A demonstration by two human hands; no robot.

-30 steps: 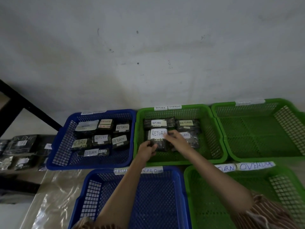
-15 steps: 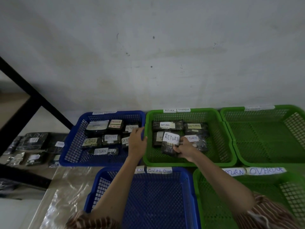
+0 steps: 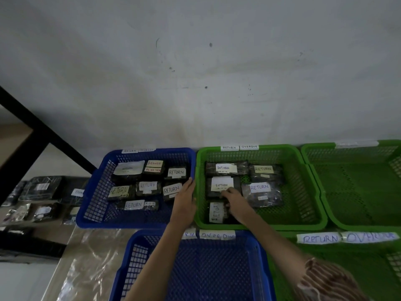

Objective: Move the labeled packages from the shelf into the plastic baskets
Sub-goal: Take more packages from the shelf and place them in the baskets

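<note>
Grey wall behind; baskets on plastic-covered surface. Right hand [image 3: 235,202] inside green basket [image 3: 303,222], fingers curled onto labeled package [image 3: 217,211] at near-left corner. Left hand [image 3: 184,199] flat, fingers straight, against rim beside blue basket [image 3: 93,205].

Plastic-covered table [image 3: 91,253] carries 5 baskets [image 3: 134,222] (2 blue, 3 green).

Packages [image 3: 262,187] in two far baskets [image 3: 303,222], shelf [image 3: 36,198] to their left.
</note>
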